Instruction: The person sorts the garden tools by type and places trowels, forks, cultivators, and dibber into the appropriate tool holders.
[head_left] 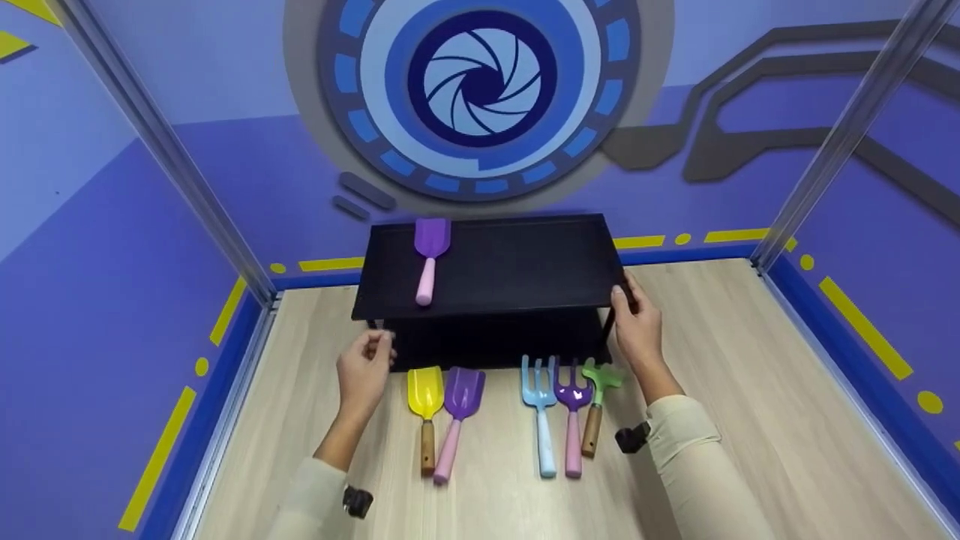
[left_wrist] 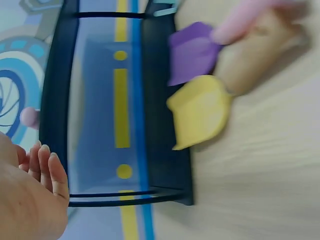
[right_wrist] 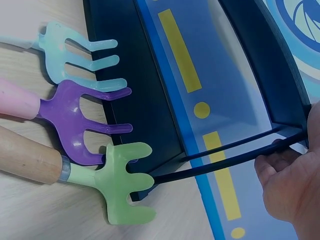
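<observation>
A black two-tier rack (head_left: 525, 262) stands against the back wall. My right hand (head_left: 639, 326) grips its upper tier at the right front corner, thumb on the edge; the right wrist view shows the fingers (right_wrist: 272, 162) by the side post. Close to the left front post is my left hand (head_left: 364, 371), its fingers (left_wrist: 45, 170) loosely bent with nothing visible between them. A purple scoop with pink handle (head_left: 432, 238) lies on the upper tier. In front of the rack lie a yellow scoop (head_left: 426, 390) and another purple scoop (head_left: 463, 394).
Right of the scoops lie a light blue hand fork (head_left: 546, 435), a purple fork with pink handle (head_left: 574, 435) and a green rake-like tool with wooden handle (head_left: 592, 427), heads at the lower tier's front edge. Decorated panels (head_left: 225, 172) enclose the wooden table (head_left: 765, 375).
</observation>
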